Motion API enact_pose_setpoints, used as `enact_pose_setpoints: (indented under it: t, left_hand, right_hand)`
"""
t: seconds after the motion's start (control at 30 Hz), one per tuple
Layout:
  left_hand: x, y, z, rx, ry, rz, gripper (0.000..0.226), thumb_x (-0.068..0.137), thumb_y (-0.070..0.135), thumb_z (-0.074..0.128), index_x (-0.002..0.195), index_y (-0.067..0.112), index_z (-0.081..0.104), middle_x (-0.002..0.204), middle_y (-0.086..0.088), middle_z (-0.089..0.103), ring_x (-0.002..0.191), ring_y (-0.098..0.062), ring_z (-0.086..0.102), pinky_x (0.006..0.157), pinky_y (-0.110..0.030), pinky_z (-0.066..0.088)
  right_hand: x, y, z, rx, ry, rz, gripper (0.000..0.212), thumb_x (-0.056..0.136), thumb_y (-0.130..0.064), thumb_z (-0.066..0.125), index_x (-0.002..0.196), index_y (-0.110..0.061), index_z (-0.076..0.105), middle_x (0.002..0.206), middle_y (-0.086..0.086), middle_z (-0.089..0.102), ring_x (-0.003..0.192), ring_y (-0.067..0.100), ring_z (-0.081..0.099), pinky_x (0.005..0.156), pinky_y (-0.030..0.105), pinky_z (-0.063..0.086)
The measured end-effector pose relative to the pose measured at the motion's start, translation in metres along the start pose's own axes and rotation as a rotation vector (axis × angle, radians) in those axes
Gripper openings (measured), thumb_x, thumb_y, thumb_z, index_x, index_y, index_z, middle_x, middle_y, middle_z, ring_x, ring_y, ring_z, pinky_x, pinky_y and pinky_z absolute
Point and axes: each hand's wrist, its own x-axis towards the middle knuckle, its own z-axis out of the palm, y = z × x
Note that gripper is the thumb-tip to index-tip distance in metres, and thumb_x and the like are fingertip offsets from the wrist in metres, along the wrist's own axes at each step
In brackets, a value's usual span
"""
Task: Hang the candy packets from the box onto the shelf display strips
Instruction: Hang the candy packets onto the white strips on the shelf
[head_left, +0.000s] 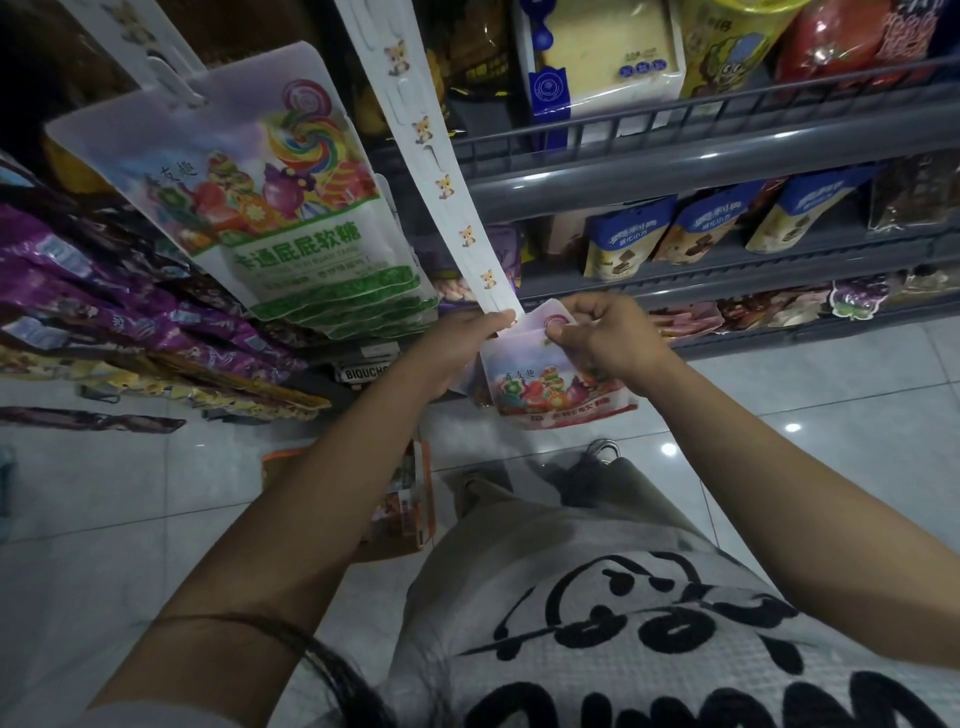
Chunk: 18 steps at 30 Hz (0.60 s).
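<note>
Head view: left hand (457, 348) pinches white paper display strip (441, 171) end; right hand (597, 332) pinches pink-topped plastic candy packet (550, 384) top; hooking step, next likely aligning hole with tab.

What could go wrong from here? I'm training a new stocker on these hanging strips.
1. The left hand pinches only the bottom tip of the strip; if it slips, the strip may swing away from the packet.
2. The right hand grips the packet's top edge, so its hole may be covered and miss the hook.
3. The box sits on the floor by the person's feet, an easy trip.
</note>
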Motion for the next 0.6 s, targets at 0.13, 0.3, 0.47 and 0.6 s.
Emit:
enact_pose_setpoints:
  t: [0.13, 0.3, 0.47, 0.6]
  left_hand:
    - [0.002, 0.000, -0.006, 0.019, -0.011, 0.022, 0.036, 0.092, 0.036, 0.056, 0.119, 0.014, 0.063, 0.119, -0.006, 0.066, 0.107, -0.024, 0.063, 0.087, -0.035, 0.051]
    - [0.003, -0.003, -0.011, 0.013, -0.045, 0.062, 0.035, 0.085, 0.037, 0.064, 0.113, 0.015, 0.067, 0.119, -0.004, 0.067, 0.109, -0.023, 0.062, 0.104, -0.044, 0.044]
    - [0.002, -0.001, -0.014, 0.062, -0.068, 0.076, 0.042, 0.081, 0.044, 0.064, 0.114, 0.018, 0.066, 0.122, -0.002, 0.065, 0.110, -0.023, 0.062, 0.102, -0.046, 0.045]
    - [0.000, 0.004, -0.017, 0.142, -0.060, 0.097, 0.041, 0.086, 0.040, 0.062, 0.116, 0.012, 0.066, 0.121, -0.009, 0.065, 0.106, -0.032, 0.063, 0.091, -0.048, 0.051]
  right_hand:
    - [-0.004, 0.002, 0.000, -0.011, -0.036, 0.005, 0.028, 0.087, -0.010, 0.062, 0.111, -0.023, 0.067, 0.087, -0.017, 0.062, 0.068, -0.003, 0.060, 0.056, 0.013, 0.051]
    - [-0.005, 0.000, -0.002, -0.011, -0.061, 0.021, 0.036, 0.087, -0.005, 0.060, 0.119, -0.022, 0.064, 0.100, -0.012, 0.060, 0.070, -0.002, 0.059, 0.053, 0.014, 0.050]
    - [-0.001, -0.004, -0.007, -0.007, -0.057, 0.035, 0.039, 0.087, -0.004, 0.060, 0.122, -0.022, 0.062, 0.103, -0.010, 0.058, 0.075, 0.005, 0.058, 0.054, 0.015, 0.050]
    - [0.000, -0.002, -0.014, 0.050, -0.031, 0.061, 0.038, 0.085, -0.004, 0.063, 0.119, -0.021, 0.063, 0.104, -0.006, 0.062, 0.073, 0.003, 0.060, 0.049, 0.013, 0.051]
